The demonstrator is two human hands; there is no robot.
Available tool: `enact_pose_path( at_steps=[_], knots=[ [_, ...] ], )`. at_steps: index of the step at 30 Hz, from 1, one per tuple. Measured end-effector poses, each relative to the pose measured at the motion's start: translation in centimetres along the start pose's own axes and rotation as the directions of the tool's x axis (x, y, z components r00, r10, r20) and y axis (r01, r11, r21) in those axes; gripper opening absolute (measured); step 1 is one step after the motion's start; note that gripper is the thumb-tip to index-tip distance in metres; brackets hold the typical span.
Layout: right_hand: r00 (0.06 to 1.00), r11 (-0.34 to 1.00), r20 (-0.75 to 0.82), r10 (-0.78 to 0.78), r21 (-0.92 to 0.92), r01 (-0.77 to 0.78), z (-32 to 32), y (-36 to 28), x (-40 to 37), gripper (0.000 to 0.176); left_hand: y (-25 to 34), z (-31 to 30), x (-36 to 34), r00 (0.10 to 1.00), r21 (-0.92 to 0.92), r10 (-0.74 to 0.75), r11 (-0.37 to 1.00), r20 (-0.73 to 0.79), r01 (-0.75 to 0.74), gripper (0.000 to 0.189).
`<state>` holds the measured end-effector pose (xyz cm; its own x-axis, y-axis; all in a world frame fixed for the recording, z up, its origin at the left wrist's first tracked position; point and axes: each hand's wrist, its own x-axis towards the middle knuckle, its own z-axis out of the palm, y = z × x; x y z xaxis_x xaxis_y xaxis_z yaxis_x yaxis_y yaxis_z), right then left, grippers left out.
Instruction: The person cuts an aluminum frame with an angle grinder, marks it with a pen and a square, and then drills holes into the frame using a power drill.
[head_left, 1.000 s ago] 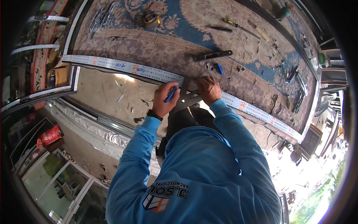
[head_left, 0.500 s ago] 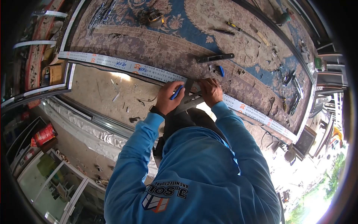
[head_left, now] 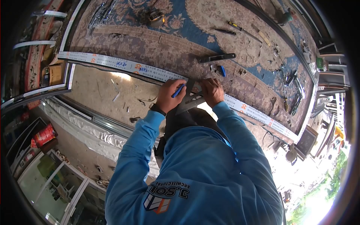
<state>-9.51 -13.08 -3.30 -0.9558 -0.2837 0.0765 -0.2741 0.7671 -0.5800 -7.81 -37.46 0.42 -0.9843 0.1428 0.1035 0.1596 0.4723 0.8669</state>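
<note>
My left hand [head_left: 169, 96], with a dark band on its wrist, is closed around a blue pen [head_left: 178, 91]. It rests at the edge of the aluminum profile [head_left: 165, 73], which is covered in printed protective film with blue handwritten marks. My right hand [head_left: 211, 92] has its fingers bent down onto a dark flat metal square [head_left: 187, 106] laid across the profile. The square's arms spread between both hands and stick out toward my body. The pen's tip is hidden behind my left fingers.
The profile belongs to a large frame over a patterned carpet [head_left: 150, 45]. On the carpet lie a black bar-shaped tool [head_left: 216, 58], a blue piece [head_left: 222, 71], a tape measure [head_left: 156, 18], a yellow-handled screwdriver [head_left: 236, 26] and pliers [head_left: 298, 99]. Glazed panels [head_left: 56, 183] stand at lower left.
My left hand and the pen have shifted very slightly. The right hand stays on the square, with its fingers a little adjusted.
</note>
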Motion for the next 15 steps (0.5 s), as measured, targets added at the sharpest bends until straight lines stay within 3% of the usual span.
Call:
enact_pose_path(
  at_steps=[3, 6, 8, 9, 10, 12, 14, 15],
  knots=[
    [1.000, 1.000, 0.017, -0.002, 0.000, 0.002, -0.1, 0.1, 0.0, 0.018, -0.2, -0.5, -0.8, 0.998, -0.024, 0.038, 0.999, 0.047, -0.037, 0.020],
    [0.998, 0.997, 0.020, -0.060, -0.042, 0.060, 0.0, 1.1, 0.0, 0.020, 1.0, -3.7, -2.1, 0.981, 0.034, -0.039, 0.999, 0.190, 0.033, 0.022],
    [0.990, 0.983, 0.010, -0.143, -0.117, 0.144, -0.7, 3.6, -0.1, 0.023, 1.2, -4.9, -2.5, 0.986, -0.031, -0.152, 0.988, 0.067, 0.154, 0.019],
    [0.998, 0.978, 0.015, 0.053, -0.203, -0.048, -1.5, 5.6, -0.6, 0.027, 2.1, -5.7, -2.3, 0.978, -0.064, -0.207, 0.976, -0.010, 0.206, 0.017],
    [0.994, 0.972, -0.062, 0.092, -0.212, -0.103, -1.8, 10.0, -1.5, 0.033, 2.7, -6.2, -2.3, 0.960, -0.102, -0.264, 0.961, -0.087, 0.256, 0.015],
    [0.944, 0.856, -0.111, 0.312, -0.398, -0.330, -6.2, 14.5, -1.5, 0.085, 1.8, -6.7, -2.5, 0.963, -0.082, -0.246, 0.968, -0.110, 0.238, 0.016],
    [0.867, 0.756, -0.198, 0.457, -0.428, -0.495, -7.9, 26.1, -3.1, 0.083, 1.9, -6.8, -1.9, 0.967, -0.065, -0.213, 0.976, -0.139, 0.206, 0.016],
    [0.750, 0.728, -0.352, 0.560, -0.223, -0.648, -9.6, 26.7, -3.3, 0.057, 2.4, -6.5, -1.6, 0.969, -0.064, -0.197, 0.980, -0.150, 0.190, 0.016]
  ],
)
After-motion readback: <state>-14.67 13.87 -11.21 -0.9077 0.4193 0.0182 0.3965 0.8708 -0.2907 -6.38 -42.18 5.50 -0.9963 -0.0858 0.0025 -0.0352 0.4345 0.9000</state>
